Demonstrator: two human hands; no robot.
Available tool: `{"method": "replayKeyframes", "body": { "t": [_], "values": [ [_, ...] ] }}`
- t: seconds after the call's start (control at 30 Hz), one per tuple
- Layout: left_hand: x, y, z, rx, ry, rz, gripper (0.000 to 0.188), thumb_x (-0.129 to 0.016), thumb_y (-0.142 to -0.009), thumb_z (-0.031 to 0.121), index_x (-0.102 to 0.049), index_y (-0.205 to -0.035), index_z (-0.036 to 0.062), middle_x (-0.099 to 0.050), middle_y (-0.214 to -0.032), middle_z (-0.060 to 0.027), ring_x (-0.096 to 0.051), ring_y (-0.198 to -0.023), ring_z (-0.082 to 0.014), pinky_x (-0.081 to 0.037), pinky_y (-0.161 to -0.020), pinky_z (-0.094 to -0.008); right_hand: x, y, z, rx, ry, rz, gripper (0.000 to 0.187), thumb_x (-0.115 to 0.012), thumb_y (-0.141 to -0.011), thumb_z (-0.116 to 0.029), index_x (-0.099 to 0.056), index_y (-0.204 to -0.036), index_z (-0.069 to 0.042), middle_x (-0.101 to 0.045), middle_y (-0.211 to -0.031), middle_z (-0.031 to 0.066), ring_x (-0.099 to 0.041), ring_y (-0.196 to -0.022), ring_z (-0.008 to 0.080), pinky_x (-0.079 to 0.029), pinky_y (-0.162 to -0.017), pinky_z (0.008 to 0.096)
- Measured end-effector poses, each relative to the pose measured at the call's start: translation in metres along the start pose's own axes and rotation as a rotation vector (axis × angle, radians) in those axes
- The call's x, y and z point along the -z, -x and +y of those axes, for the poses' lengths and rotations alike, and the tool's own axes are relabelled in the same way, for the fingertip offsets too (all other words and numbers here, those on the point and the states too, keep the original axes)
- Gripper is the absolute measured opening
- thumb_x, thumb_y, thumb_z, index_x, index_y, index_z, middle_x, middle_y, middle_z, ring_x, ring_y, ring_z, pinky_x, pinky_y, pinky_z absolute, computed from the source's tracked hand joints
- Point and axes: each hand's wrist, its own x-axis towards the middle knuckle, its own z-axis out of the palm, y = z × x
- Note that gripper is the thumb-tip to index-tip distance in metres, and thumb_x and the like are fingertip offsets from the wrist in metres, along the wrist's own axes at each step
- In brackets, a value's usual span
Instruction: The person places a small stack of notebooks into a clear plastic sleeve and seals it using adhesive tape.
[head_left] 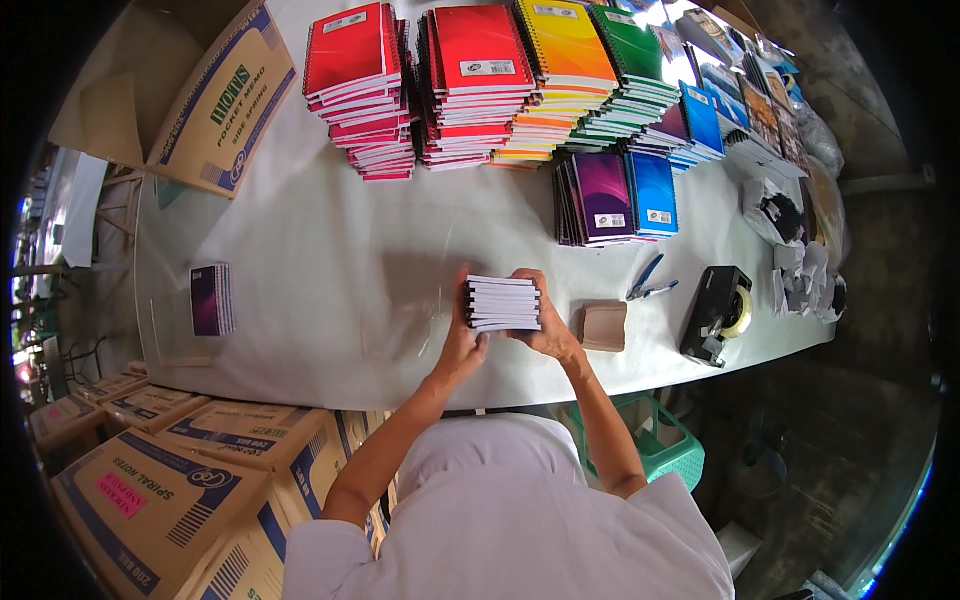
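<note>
A small stack of spiral notebooks (503, 302) stands on edge on the white table (330, 250), white page edges facing me. My left hand (462, 340) grips its left side and my right hand (545, 325) holds its right side. Clear plastic wrap (425, 320) lies on the table just left of the stack.
Tall stacks of red (360, 80), yellow (560, 60) and green (630, 60) notebooks line the far side, with purple and blue ones (615, 195) nearer. A purple pack (211, 298) lies at left. Scissors (648, 282), a tape dispenser (718, 312) and a brown pad (604, 326) sit at right. Cardboard boxes (150, 490) stand below left.
</note>
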Motion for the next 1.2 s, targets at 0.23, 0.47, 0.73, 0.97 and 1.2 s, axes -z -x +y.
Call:
{"method": "replayKeyframes", "body": {
  "t": [0.23,0.47,0.73,0.97,1.2],
  "values": [
    [0.024,-0.003,0.005,0.175,-0.177,-0.183,0.086,-0.056,-0.075,-0.015,-0.018,-0.149,0.0056,-0.036,-0.148,-0.0171,-0.043,-0.131,-0.0323,-0.039,-0.107,-0.0386,0.009,0.005,0.001,-0.012,0.073,0.071,0.091,-0.091,-0.051,-0.008,-0.032,-0.121,-0.007,-0.043,-0.114,0.0117,-0.049,-0.105,0.0282,-0.042,-0.092,0.0387],
    [0.025,0.004,0.002,0.217,-0.054,-0.130,0.076,-0.063,-0.076,-0.013,-0.033,-0.145,0.0037,-0.043,-0.143,-0.0181,-0.051,-0.124,-0.0331,-0.050,-0.097,-0.0356,0.014,0.007,-0.009,-0.023,0.050,0.037,0.084,-0.090,-0.057,-0.015,-0.037,-0.122,-0.006,-0.048,-0.112,0.0117,-0.051,-0.105,0.0285,-0.042,-0.094,0.0390],
    [0.033,-0.019,0.005,0.245,-0.504,-0.212,0.057,-0.067,-0.085,0.031,-0.049,-0.130,0.0001,-0.047,-0.139,-0.0190,-0.024,-0.137,-0.0483,-0.032,-0.108,-0.0509,-0.002,0.010,-0.006,-0.202,0.566,0.341,0.070,-0.084,-0.069,-0.035,-0.055,-0.118,0.004,-0.054,-0.111,0.0234,-0.056,-0.109,0.0282,-0.049,-0.085,0.0386],
    [0.021,-0.010,-0.002,0.312,-0.572,-0.038,0.059,-0.065,-0.087,0.030,-0.044,-0.136,0.0040,-0.052,-0.132,-0.0225,-0.035,-0.132,-0.0443,-0.034,-0.107,-0.0499,0.006,0.012,-0.006,-0.559,0.016,0.486,0.040,-0.082,-0.072,-0.021,-0.060,-0.093,0.005,-0.065,-0.074,0.0121,-0.061,-0.066,0.0165,-0.050,-0.062,0.0286],
    [0.007,-0.006,0.010,0.367,-0.654,0.033,0.061,-0.054,-0.094,0.013,-0.025,-0.147,0.0082,-0.062,-0.117,-0.0220,-0.065,-0.095,-0.0391,-0.040,-0.102,-0.0484,0.030,0.027,-0.011,-0.486,-0.153,0.641,0.028,-0.077,-0.078,-0.014,-0.061,-0.091,0.005,-0.062,-0.077,0.0074,-0.055,-0.067,0.0114,-0.046,-0.062,0.0261]
  ]
}}
